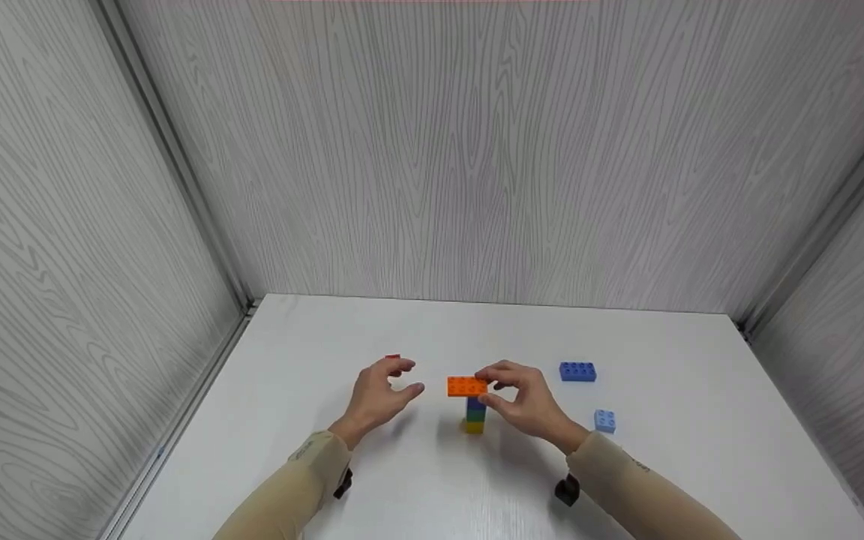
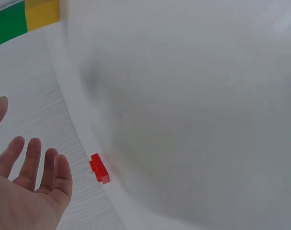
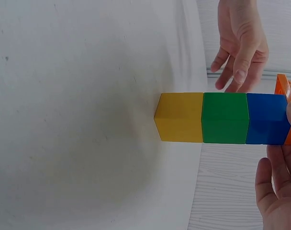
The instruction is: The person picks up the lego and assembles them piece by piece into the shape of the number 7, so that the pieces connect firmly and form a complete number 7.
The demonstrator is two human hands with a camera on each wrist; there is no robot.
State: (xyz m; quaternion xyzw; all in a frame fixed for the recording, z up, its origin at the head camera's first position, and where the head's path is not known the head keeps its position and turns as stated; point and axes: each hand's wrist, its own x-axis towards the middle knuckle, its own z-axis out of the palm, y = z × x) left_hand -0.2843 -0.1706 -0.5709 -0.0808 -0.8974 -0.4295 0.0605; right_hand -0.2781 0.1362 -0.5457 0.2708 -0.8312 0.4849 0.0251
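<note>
A small tower of building bricks stands on the table, with a yellow brick (image 3: 180, 118) at the bottom, a green brick (image 3: 225, 118) in the middle and a blue brick (image 3: 266, 119) above. Across the top lies a flat orange brick (image 1: 466, 386), jutting out to the left of the tower. My right hand (image 1: 526, 401) pinches the right end of this orange brick between thumb and fingers. To the left of the tower, my left hand (image 1: 378, 394) hovers with fingers spread and nothing in them. Just beyond its fingers is a red brick (image 2: 99, 168), mostly hidden in the head view.
Right of my right hand, a dark blue brick (image 1: 577, 371) lies farther back and a light blue brick (image 1: 604, 421) nearer. The white table (image 1: 327, 330) is enclosed by grey wood-grain panels (image 1: 432, 150) at the back and both sides.
</note>
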